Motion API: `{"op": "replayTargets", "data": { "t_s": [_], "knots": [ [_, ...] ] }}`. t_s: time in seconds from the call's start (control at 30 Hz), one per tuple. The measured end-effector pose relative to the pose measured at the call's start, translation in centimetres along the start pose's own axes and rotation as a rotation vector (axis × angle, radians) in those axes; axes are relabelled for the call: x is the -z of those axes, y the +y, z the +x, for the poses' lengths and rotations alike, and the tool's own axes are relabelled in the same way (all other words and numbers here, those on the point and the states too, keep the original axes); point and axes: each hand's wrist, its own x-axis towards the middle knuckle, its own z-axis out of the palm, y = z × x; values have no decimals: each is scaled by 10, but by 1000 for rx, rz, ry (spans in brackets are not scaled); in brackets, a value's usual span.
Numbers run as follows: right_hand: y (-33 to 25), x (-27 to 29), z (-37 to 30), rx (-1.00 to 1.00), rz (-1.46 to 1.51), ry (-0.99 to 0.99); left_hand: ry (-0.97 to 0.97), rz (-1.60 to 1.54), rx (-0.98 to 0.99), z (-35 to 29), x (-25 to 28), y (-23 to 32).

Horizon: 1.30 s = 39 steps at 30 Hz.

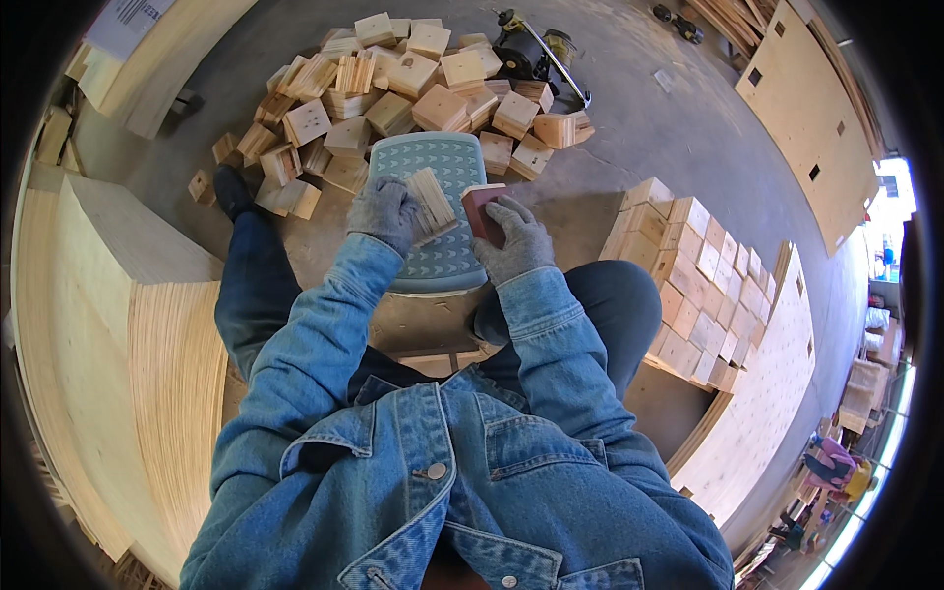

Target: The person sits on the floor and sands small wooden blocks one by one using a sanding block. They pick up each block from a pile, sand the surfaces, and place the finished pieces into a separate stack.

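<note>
Both my hands wear grey gloves and are above a pale blue-green plastic stool (428, 149) with a patterned top. Closed around a plywood block (434, 205) is my left hand (382, 212); the block stands tilted, its layered side showing. To its right, my right hand (518, 241) grips a red-brown sanding block (479, 210) with a pale wooden upper edge. A small gap separates the two blocks. My right fingers wrap over the sanding block's right side, hiding part of it.
Beyond the stool lies a loose heap of wooden blocks (393, 93), with a power tool (536, 54) behind it. Neatly stacked blocks (703, 285) stand at my right on plywood sheets (777, 364). A tall plywood stack (172, 393) rises close on my left.
</note>
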Motion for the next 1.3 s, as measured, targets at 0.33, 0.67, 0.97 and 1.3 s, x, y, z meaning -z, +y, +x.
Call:
{"op": "replayTargets", "data": {
  "t_s": [0.33,0.67,0.97,1.3],
  "knots": [
    [3,-4,2,-11,-15,2,54,-107,121,-2,-12,-27],
    [4,-9,3,0,18,23,112,-217,239,16,-16,-54],
    [2,-8,5,-6,25,4,109,-869,536,23,-17,-80],
    [6,-5,4,-18,36,0,395,-1119,683,45,42,-56]
  ]
}}
